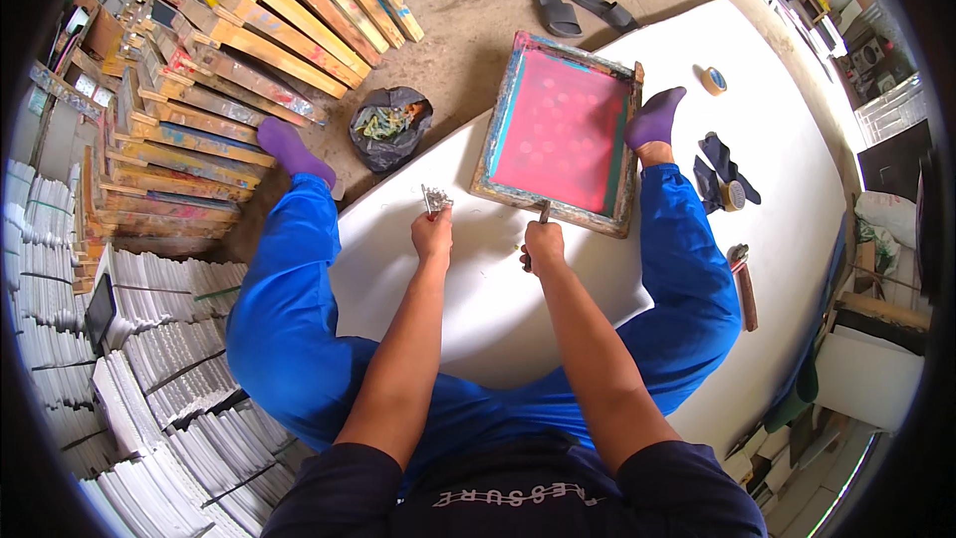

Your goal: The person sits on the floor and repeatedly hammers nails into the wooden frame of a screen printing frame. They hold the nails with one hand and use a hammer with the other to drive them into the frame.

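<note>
A screen-printing frame [564,130] with pink mesh and a worn wooden border lies tilted on a white sheet [478,324] between my legs. My right hand [543,244] is closed around a dark-handled tool [545,210], whose tip is at the near edge of the frame; its exact kind is unclear. To the left of the frame, my left hand [432,236] is closed on a small silvery bundle [436,200], held above the white sheet. I cannot make out what the bundle consists of.
A black bag of scraps [390,128] stands left of the sheet, near stacked wooden frames [289,25]. On the right lie tape [712,80], dark cloth strips [719,154] and a wooden-handled tool [745,289]. Sandals [558,12] lie beyond; bundled white sheets [164,339] stand left.
</note>
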`<state>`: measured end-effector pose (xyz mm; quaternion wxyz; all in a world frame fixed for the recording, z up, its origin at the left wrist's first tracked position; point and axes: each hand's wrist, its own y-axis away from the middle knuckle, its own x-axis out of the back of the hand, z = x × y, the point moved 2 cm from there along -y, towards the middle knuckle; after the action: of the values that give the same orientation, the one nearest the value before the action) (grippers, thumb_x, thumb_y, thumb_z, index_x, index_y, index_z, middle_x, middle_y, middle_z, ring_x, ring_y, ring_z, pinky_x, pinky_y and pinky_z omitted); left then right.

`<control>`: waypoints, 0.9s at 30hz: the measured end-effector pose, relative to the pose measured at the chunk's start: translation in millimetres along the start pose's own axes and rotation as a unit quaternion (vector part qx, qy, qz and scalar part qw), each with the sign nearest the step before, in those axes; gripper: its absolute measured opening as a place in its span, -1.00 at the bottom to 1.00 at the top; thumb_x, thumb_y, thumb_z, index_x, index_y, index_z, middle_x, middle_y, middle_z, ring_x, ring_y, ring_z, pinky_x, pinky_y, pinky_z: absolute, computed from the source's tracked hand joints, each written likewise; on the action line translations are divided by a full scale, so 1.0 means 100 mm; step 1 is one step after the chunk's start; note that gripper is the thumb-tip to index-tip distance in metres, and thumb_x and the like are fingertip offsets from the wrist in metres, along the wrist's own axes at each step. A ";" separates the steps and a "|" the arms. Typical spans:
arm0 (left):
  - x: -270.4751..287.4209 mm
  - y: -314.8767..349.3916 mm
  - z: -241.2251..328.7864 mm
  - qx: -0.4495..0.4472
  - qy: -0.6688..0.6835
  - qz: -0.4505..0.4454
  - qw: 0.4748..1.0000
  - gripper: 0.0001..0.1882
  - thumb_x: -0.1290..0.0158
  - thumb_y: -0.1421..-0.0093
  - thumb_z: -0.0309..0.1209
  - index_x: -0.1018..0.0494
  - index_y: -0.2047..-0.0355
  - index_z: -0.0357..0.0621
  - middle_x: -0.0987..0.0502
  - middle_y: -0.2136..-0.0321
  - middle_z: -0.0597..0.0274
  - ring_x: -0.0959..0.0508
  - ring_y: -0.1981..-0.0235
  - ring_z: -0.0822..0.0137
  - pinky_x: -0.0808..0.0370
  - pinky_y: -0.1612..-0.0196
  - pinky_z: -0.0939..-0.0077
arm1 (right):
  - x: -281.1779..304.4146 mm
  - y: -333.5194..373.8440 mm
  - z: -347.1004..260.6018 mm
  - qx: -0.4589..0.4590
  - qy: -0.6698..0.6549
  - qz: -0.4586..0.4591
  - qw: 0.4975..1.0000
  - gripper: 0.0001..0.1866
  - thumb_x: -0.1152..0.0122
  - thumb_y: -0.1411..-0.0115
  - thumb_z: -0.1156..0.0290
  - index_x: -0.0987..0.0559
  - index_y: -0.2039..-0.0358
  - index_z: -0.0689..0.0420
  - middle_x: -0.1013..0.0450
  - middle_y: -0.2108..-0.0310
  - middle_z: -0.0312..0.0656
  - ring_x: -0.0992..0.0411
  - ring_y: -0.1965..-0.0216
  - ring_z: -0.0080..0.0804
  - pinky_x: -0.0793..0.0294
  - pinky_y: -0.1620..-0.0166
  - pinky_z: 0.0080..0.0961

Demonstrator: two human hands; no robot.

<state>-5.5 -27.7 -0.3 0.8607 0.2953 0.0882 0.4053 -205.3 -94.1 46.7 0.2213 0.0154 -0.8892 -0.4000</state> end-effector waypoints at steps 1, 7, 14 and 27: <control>0.00 -0.01 -0.01 -0.001 -0.005 0.001 1.000 -0.67 -0.24 -0.18 -0.20 -0.44 0.41 -0.22 -0.45 0.54 0.26 -0.26 0.78 0.49 -0.15 0.77 0.51 | 0.01 0.01 0.00 0.003 0.021 0.005 1.000 -0.63 0.07 -0.23 0.32 -0.53 0.29 0.42 -0.50 0.52 -0.04 -0.50 0.61 -0.21 -0.48 0.59 -0.20; -0.04 0.05 0.04 0.012 -0.002 -0.011 1.000 -0.68 -0.23 -0.19 -0.21 -0.45 0.40 -0.23 -0.45 0.53 0.25 -0.26 0.78 0.51 -0.15 0.77 0.53 | 0.02 -0.05 0.09 0.049 0.103 0.063 0.991 -0.62 0.07 -0.23 0.31 -0.59 0.33 0.38 -0.60 0.45 -0.03 -0.56 0.55 -0.25 -0.55 0.52 -0.27; -0.02 0.06 0.08 -0.006 -0.009 -0.004 1.000 -0.67 -0.23 -0.18 -0.22 -0.45 0.37 -0.27 -0.46 0.52 0.23 -0.25 0.80 0.50 -0.15 0.77 0.54 | -0.01 -0.29 0.40 0.060 -0.172 -0.060 0.981 -0.78 -0.06 -0.23 0.31 -0.42 0.39 0.23 -0.40 0.63 -0.14 -0.39 0.72 -0.32 -0.37 0.68 -0.32; -0.36 0.48 0.02 -0.045 -0.061 -0.246 0.966 -0.63 -0.19 -0.27 -0.21 -0.54 0.04 -0.21 -0.65 0.28 0.17 -0.27 0.76 0.62 -0.20 0.73 0.65 | 0.06 0.19 0.38 0.113 -0.107 -0.302 0.940 -0.74 -0.07 -0.29 0.26 -0.44 0.34 0.23 -0.45 0.63 -0.14 -0.41 0.71 -0.35 -0.41 0.60 -0.39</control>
<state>-59.0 -31.9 25.9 0.9502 0.2490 0.0873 0.1657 -223.4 -55.5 40.1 -0.0100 0.2655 -0.9004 -0.3444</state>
